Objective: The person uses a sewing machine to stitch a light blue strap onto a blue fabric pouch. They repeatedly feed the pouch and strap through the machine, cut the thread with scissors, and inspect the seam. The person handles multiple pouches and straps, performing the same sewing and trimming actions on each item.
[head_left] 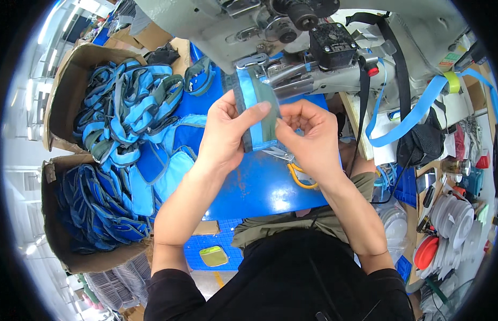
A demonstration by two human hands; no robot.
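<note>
A fabric band (266, 125) in grey-green and light blue, with dark edging, is stretched between my two hands under the head of a sewing machine (198, 32). My left hand (223, 131) grips its left side, the thumb lying across the front. At its right edge my right hand (312, 136) pinches the cloth between thumb and curled fingers. The band's upper end reaches the metal parts by the machine's needle area; whether the needle touches it I cannot tell. Scissors (300, 183) with yellow handles lie below my right hand on the blue table (243, 190).
At left, a cardboard box (59, 109) holds blue and grey fabric loops; a lower box (80, 259) holds dark blue pieces. Light blue panels (177, 168) lie beside them. A blue strap (407, 131) and black webbing hang at right, near white reels (452, 216).
</note>
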